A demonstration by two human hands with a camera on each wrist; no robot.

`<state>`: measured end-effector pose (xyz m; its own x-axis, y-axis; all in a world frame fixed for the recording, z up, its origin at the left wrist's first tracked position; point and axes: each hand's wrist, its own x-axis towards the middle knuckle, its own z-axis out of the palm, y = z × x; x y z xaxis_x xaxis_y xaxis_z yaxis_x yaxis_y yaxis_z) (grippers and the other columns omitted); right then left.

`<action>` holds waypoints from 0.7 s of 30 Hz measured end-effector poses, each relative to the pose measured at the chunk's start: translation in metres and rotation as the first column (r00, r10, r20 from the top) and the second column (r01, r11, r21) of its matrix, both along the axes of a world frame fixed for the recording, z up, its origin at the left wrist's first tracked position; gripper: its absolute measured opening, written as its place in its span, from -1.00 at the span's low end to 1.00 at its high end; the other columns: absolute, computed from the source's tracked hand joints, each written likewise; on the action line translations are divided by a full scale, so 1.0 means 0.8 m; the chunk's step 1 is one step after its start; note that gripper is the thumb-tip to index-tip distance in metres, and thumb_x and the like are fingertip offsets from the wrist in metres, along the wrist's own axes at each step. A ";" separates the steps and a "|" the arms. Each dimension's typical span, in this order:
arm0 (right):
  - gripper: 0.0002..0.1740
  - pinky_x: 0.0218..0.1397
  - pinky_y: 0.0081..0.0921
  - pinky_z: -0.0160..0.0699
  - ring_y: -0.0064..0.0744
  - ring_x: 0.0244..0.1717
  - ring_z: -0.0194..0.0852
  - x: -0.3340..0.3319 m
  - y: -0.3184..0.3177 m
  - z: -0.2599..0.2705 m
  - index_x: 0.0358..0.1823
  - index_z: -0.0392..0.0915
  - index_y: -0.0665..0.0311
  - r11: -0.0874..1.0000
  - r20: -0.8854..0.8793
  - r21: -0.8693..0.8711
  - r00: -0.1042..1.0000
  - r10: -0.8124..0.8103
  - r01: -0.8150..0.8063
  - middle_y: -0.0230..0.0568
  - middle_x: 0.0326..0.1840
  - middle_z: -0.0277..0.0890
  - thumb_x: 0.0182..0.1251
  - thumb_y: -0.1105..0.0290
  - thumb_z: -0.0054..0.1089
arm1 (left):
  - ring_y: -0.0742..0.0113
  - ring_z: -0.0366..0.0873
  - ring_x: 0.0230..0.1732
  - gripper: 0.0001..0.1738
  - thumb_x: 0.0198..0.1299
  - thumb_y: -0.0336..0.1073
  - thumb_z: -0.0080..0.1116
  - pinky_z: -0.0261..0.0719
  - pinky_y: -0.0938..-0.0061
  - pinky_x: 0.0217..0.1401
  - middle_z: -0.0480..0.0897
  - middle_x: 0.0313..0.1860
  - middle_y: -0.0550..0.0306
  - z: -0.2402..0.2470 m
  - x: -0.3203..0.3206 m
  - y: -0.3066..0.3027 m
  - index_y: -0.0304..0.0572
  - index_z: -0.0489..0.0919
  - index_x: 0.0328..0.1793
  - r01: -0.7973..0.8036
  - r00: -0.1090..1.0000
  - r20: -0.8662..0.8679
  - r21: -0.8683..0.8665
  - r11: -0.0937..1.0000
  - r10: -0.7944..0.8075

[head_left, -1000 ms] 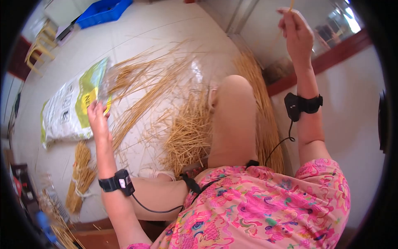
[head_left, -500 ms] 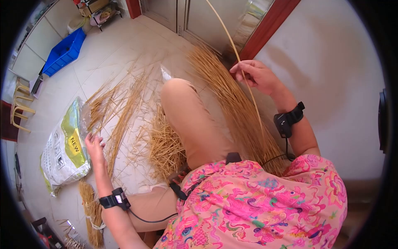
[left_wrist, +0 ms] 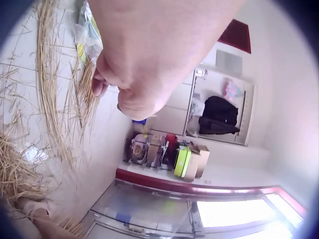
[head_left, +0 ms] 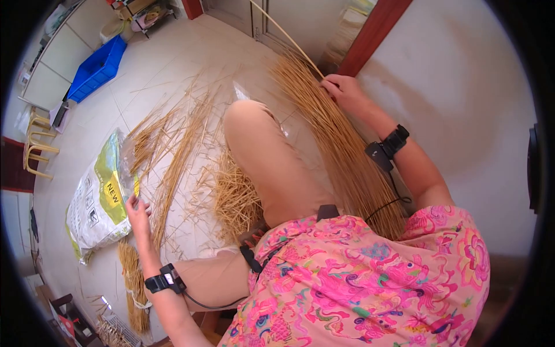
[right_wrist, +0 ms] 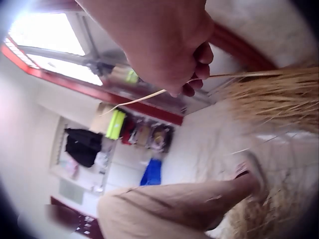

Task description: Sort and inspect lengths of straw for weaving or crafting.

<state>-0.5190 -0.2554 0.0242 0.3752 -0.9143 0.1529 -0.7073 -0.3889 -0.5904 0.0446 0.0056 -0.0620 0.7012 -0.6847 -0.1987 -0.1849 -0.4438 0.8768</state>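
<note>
At your far left, beside the printed sack [head_left: 95, 202], your left hand [head_left: 137, 209] curls among loose straw [head_left: 173, 168]; its grip can't be told. Rightward, your right hand [head_left: 342, 89] pinches one long stalk [head_left: 286, 37] running away up-left, and has dropped onto the straw bundle [head_left: 347, 156] since half a second ago.

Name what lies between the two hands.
In the head view, between the left hand and the right hand, which pinches a straw stalk, lie loose straw strands, a tangled straw heap and the person's bent knee.
</note>
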 end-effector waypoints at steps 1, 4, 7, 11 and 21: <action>-0.72 -0.34 -0.23 0.42 -0.08 -0.44 0.47 -0.027 0.001 -0.017 -0.26 0.56 0.32 0.998 -0.111 -0.030 0.993 -0.050 0.047 -0.02 -0.47 0.50 0.32 0.24 0.00 | 0.40 0.51 -0.21 -0.54 0.31 -0.29 -0.05 0.48 0.58 -0.28 0.41 0.12 0.04 -0.003 0.011 0.004 -0.21 0.25 0.31 -0.049 0.997 -0.064 -0.004 0.999 0.049; -0.72 -0.29 -0.17 0.41 0.15 -0.38 0.40 -0.117 0.016 -0.082 -0.38 0.49 0.37 0.984 -0.400 -0.060 0.900 -0.176 0.165 0.13 -0.44 0.47 0.31 0.26 0.01 | 0.43 0.50 -0.23 -0.55 0.31 -0.28 -0.05 0.46 0.57 -0.28 0.43 0.05 0.09 0.002 0.021 0.013 -0.17 0.26 0.31 -0.160 0.970 -0.185 -0.005 0.987 0.157; -0.71 -0.20 -0.05 0.40 0.16 -0.26 0.46 -0.207 0.054 -0.159 -0.34 0.51 0.35 0.962 -0.492 -0.045 0.832 -0.255 0.268 0.14 -0.36 0.51 0.31 0.24 -0.04 | 0.44 0.49 -0.24 -0.55 0.32 -0.28 -0.06 0.47 0.57 -0.28 0.43 0.04 0.09 0.004 0.009 0.013 -0.17 0.26 0.31 -0.143 0.975 -0.168 0.009 0.990 0.143; -0.72 -0.13 -0.04 0.42 0.19 -0.21 0.46 -0.273 0.124 -0.214 -0.33 0.53 0.36 0.918 -0.670 0.067 0.700 -0.248 0.390 0.16 -0.33 0.51 0.27 0.28 -0.07 | 0.44 0.48 -0.22 -0.55 0.32 -0.28 -0.06 0.48 0.56 -0.26 0.43 0.05 0.08 0.002 -0.008 0.011 -0.17 0.25 0.31 -0.091 0.988 -0.121 0.051 0.995 0.096; -0.81 -0.17 -0.12 0.47 0.17 -0.29 0.48 -0.321 0.195 -0.247 -0.46 0.59 0.46 0.822 -0.669 0.097 0.648 -0.364 0.562 0.17 -0.37 0.52 0.12 0.43 0.13 | 0.43 0.49 -0.18 -0.55 0.31 -0.31 -0.03 0.50 0.55 -0.25 0.38 0.16 0.00 -0.017 -0.011 0.010 -0.21 0.24 0.30 -0.038 0.993 -0.106 0.133 0.990 0.052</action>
